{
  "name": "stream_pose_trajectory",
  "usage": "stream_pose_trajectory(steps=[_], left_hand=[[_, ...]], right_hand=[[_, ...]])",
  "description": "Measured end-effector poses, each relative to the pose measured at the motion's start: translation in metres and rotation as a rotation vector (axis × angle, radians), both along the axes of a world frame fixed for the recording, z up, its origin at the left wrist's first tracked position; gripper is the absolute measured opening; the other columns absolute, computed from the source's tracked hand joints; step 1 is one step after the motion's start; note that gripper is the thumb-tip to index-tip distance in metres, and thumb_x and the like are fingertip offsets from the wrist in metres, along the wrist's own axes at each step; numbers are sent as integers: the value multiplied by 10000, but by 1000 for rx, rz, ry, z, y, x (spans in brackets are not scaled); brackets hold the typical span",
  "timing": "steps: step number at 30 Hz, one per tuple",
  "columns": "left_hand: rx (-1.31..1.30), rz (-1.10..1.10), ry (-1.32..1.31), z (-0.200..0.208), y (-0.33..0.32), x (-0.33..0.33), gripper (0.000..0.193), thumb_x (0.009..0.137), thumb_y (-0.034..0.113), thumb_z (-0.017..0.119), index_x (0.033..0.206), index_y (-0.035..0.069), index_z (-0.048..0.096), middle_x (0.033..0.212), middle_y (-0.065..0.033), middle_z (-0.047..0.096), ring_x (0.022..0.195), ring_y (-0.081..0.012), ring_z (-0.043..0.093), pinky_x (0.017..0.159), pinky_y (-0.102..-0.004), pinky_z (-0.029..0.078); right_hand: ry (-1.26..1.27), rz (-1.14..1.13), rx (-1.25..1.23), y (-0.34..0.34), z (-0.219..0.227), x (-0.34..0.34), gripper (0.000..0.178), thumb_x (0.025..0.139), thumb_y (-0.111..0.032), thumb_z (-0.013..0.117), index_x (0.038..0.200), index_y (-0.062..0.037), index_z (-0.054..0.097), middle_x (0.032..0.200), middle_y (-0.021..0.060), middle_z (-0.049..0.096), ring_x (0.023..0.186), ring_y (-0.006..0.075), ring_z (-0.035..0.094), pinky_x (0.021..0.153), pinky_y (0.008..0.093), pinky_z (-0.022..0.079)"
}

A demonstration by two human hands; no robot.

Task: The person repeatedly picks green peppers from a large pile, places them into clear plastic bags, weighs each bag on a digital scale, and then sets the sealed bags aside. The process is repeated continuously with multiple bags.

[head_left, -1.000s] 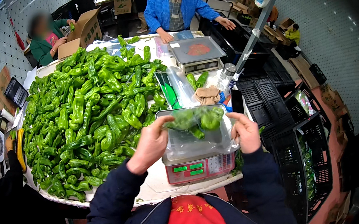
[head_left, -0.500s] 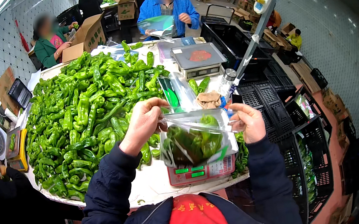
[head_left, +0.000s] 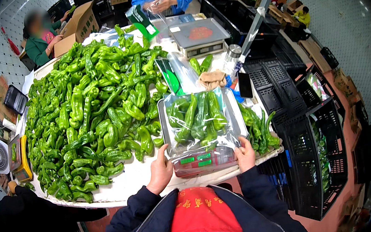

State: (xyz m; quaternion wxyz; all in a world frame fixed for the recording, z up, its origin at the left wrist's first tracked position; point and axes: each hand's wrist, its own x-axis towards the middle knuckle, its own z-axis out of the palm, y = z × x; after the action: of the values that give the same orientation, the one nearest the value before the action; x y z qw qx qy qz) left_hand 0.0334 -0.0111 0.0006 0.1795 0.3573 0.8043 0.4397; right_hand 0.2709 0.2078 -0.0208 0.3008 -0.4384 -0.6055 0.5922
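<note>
A big heap of green peppers is covering most of the white table, lying just left of the scale and reaching almost to it. Right of the scale, a smaller pile of peppers is sitting at the table's edge, with black crates stacked beyond. Behind the scale, a roll of clear bags, a brown cloth and a second scale are crowding the far side. Two other people are working across the table, one in blue handling a bag, one in green beside a cardboard box.

Open room is showing only as a bare strip of table along the near edge, in front of the heap and under the wrists.

The clear bag, filled with long glossy green peppers, is lying flat on the scale's tray, covering nearly all of it. The left hand is resting at the bag's near left corner, fingers curled together and touching the plastic. The right hand is sitting at the near right corner, fingers bunched, thumb pressing against the bag's edge.
</note>
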Motion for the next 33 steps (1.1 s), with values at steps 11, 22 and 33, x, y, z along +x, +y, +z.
stream_pose_trajectory(steps=[11, 22, 33], left_hand=[[-36, 26, -692, -27, -32, 10, 210, 891, 135, 697, 1012, 10, 581, 643, 17, 522, 523, -73, 465, 473, -261, 366], [-6, -78, -822, -32, -43, 6, 184, 934, 173, 664, 850, 36, 572, 637, 17, 526, 508, -57, 469, 447, -227, 373], [-48, -72, -798, -15, -42, 5, 168, 937, 149, 642, 1010, -2, 632, 688, 18, 558, 543, -54, 480, 474, -214, 381]], right_hand=[[-77, 90, 9, -25, 3, 26, 519, 890, 25, 619, 1381, -21, 458, 632, -50, 476, 568, 32, 412, 523, 227, 331], [-215, -77, 218, -37, 11, 33, 445, 911, 13, 607, 1347, -4, 515, 613, -40, 427, 566, 39, 384, 525, 231, 335], [-142, 186, 426, -105, 93, -27, 146, 914, 5, 621, 1042, -11, 687, 807, 93, 680, 694, 129, 635, 633, 275, 490]])
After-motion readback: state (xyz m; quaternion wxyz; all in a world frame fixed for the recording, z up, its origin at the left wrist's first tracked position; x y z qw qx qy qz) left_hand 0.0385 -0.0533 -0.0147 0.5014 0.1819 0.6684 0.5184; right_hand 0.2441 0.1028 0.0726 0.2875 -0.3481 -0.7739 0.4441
